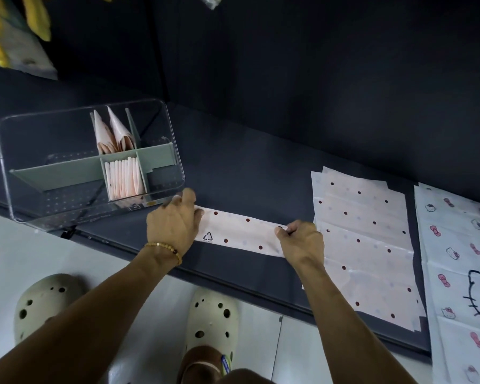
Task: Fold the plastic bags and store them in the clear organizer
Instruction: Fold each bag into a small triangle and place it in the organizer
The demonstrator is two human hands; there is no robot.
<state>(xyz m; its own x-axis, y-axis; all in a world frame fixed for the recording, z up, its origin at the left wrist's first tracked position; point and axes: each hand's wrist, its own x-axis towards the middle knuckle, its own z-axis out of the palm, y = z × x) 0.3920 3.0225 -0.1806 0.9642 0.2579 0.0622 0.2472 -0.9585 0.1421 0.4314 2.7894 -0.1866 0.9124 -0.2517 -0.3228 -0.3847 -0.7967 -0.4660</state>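
While bent over the dark table (261, 173), pressed left hand (175, 225) flat on one end of the folded dotted bag strip (240, 234), pinched its other end with right hand (301, 241); beyond, kept folded bags in the clear organizer (25, 167).

We see a pale pink bag strip (241, 234) with dark red dots, green dividers (67, 173) in the clear organizer (20, 167), a dark navy tabletop (247, 162), and cream clogs (211, 320).

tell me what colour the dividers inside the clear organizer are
The dividers are pale sage green, seen in the head view.
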